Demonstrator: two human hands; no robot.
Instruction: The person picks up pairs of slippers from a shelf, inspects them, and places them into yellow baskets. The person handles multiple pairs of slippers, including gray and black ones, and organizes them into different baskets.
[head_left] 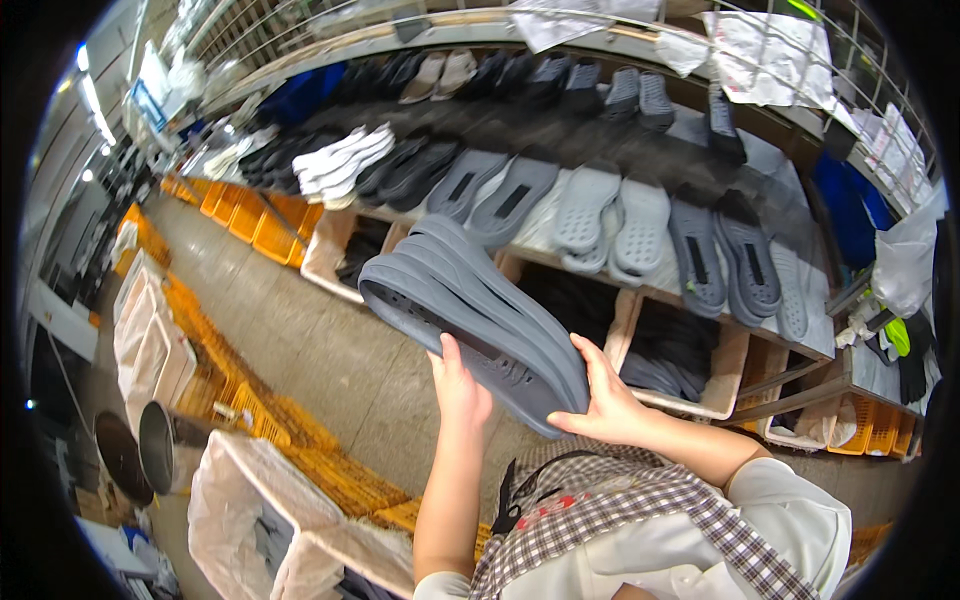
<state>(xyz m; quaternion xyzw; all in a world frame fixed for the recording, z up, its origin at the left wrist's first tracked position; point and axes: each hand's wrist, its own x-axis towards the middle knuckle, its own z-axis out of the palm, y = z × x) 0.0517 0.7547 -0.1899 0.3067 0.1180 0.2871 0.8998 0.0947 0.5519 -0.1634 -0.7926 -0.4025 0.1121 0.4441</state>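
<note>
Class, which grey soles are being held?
The grey stack in front of the bench: the right hand grips its near end, the left hand its left side. Other grey soles rest on the bench.

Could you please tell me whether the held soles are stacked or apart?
Stacked: the soles lie close together, their edges layered, held by the left hand and right hand.

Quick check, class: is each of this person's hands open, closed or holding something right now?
Left hand: holding a stack of grey shoe soles along its near edge.
Right hand: holding the same stack at its right end.
</note>
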